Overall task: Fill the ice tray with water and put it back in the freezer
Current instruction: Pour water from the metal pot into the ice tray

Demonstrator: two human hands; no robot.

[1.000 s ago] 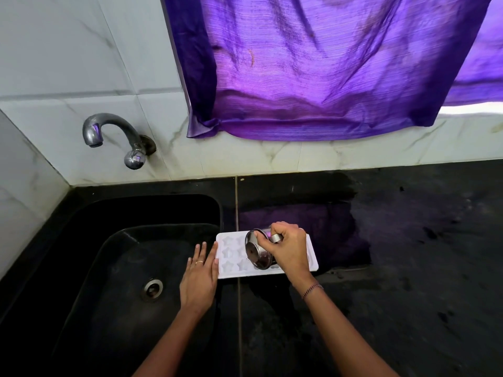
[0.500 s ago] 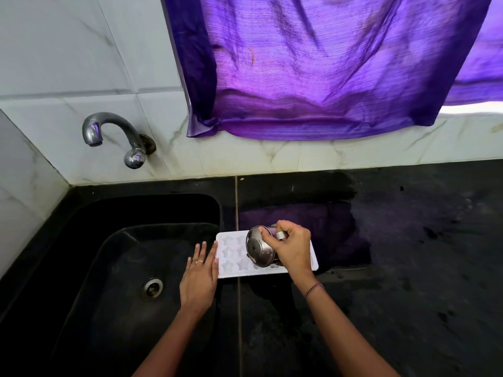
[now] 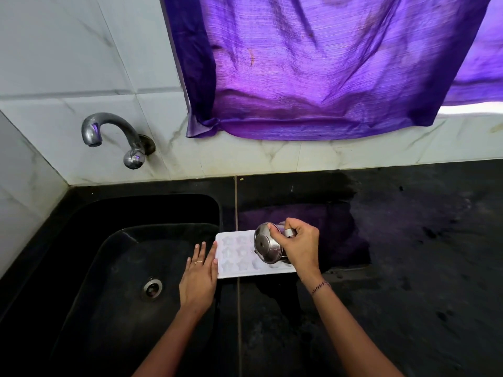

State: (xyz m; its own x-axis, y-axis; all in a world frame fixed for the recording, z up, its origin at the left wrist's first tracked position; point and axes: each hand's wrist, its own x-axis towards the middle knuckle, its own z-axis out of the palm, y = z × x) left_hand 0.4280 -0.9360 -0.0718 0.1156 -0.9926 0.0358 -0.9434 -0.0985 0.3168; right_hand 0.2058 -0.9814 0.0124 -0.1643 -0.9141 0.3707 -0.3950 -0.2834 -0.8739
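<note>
Black stone counter [image 3: 408,268] | white star-celled tray [image 3: 234,268] — right hand [image 3: 300,247] tilts steel cup [image 3: 268,246]

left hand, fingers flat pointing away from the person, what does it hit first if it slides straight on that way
Probably the far wall of the sink; the left hand runs alongside the ice tray, not into it. Depth is unclear.

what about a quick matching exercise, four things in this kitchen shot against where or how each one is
Things:
1. ice tray
2. steel cup
3. tap
4. curtain

States:
A. fixed to the tiled wall above the sink
B. tipped over, held in the right hand
C. flat on the counter at the sink's edge, left hand against its end
D. purple, hanging over the wall

Pairs: 1-C, 2-B, 3-A, 4-D
</note>
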